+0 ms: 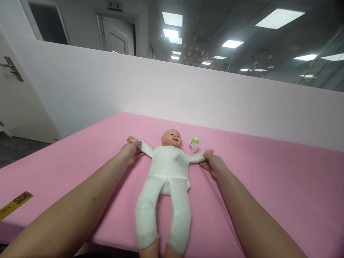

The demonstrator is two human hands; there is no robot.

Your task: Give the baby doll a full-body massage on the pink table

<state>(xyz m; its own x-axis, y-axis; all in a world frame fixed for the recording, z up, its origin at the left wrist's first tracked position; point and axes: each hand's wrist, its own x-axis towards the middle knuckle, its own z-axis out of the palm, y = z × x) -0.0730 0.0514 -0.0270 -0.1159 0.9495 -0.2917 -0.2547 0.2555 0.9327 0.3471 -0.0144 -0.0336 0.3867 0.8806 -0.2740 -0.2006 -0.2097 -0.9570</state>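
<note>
A baby doll with a white cloth body lies on its back on the pink-covered table, its head toward the wall and its legs toward me. Both its arms are stretched out sideways. My left hand is closed round the doll's forearm on the left, near the wrist. On the other side, my right hand grips the opposite forearm just below the small hand. Beside the doll's head, close to my right hand, stands a small bottle with a green cap; neither hand touches it.
A yellow tape strip with a printed code lies near the table's left front edge. Behind the table rises a white wall with glass above it. To the left is a door with a dark handle.
</note>
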